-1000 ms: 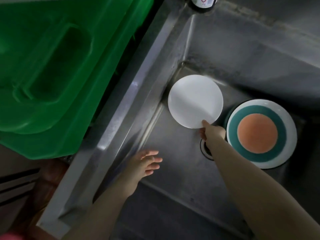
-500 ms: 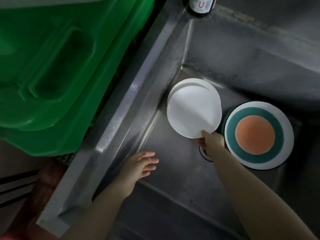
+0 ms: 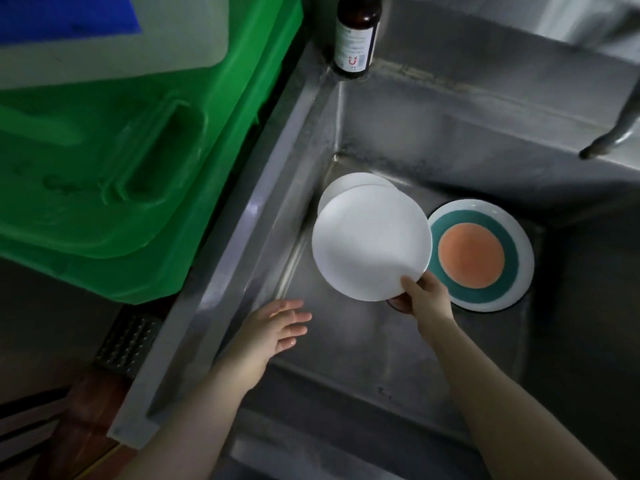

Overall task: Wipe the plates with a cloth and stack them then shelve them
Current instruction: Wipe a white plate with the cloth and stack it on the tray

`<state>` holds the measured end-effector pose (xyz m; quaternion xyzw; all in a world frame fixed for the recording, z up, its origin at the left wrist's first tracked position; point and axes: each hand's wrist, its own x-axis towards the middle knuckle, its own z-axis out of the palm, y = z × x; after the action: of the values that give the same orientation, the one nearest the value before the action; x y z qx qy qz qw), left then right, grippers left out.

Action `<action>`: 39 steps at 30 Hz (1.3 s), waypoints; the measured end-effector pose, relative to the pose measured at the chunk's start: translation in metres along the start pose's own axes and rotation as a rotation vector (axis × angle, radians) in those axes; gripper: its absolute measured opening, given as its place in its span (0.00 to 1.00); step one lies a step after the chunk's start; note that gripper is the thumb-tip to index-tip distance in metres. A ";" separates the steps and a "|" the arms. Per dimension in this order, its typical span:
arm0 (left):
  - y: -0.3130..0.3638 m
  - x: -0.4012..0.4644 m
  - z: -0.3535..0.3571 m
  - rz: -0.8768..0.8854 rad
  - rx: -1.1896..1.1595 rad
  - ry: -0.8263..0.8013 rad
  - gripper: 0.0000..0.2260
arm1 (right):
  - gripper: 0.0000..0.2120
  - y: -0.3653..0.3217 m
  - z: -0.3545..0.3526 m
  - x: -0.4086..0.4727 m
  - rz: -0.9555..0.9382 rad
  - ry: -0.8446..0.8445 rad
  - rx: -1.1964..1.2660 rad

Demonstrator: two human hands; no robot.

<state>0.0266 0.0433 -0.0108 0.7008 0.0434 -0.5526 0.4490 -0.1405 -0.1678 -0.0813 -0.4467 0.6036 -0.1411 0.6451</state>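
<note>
My right hand (image 3: 424, 294) pinches the near rim of a plain white plate (image 3: 370, 240) and holds it lifted above the floor of a steel sink (image 3: 346, 341). A second white plate (image 3: 341, 187) lies under it in the sink's far left corner, mostly hidden. To the right lies a plate with an orange centre and a teal ring (image 3: 479, 254), flat on the sink floor. Over the near left part of the sink my left hand (image 3: 277, 329) hovers, fingers straight, holding nothing. No cloth is in view.
A big green plastic bin (image 3: 104, 150) stands to the left of the sink rim. A dark brown bottle (image 3: 355, 36) stands on the sink's far left corner. A tap spout (image 3: 609, 143) juts in at the upper right. The drain lies under my right hand.
My right hand has lifted the white plate up and toward me, uncovering a second white plate beneath it. My left hand has stayed nearly still.
</note>
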 end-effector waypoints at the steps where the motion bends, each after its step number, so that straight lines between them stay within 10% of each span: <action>1: 0.001 -0.005 -0.002 0.004 -0.022 0.002 0.09 | 0.06 -0.007 -0.004 -0.011 -0.064 0.001 -0.036; 12: 0.013 -0.057 -0.029 0.349 0.150 0.026 0.23 | 0.01 -0.054 -0.033 -0.151 -0.748 0.223 -0.523; 20: 0.050 -0.118 -0.012 0.830 0.340 -0.040 0.12 | 0.16 -0.078 -0.053 -0.257 -1.053 0.376 -0.394; 23: 0.059 -0.137 0.004 0.945 0.179 -0.186 0.22 | 0.21 -0.077 -0.064 -0.288 -1.177 0.393 -0.305; 29: 0.061 -0.181 0.033 0.864 -0.036 -0.388 0.13 | 0.20 -0.071 -0.099 -0.315 -1.232 0.480 -0.162; 33: 0.067 -0.190 0.048 1.073 0.291 -0.348 0.08 | 0.16 -0.066 -0.123 -0.318 -1.255 0.502 -0.132; 39: 0.060 -0.199 0.074 1.426 0.495 -0.179 0.25 | 0.19 -0.076 -0.163 -0.312 -1.279 0.488 -0.104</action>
<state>-0.0714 0.0439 0.1865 0.5917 -0.5819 -0.1769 0.5291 -0.3330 -0.0516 0.1996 -0.7011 0.3552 -0.5618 0.2581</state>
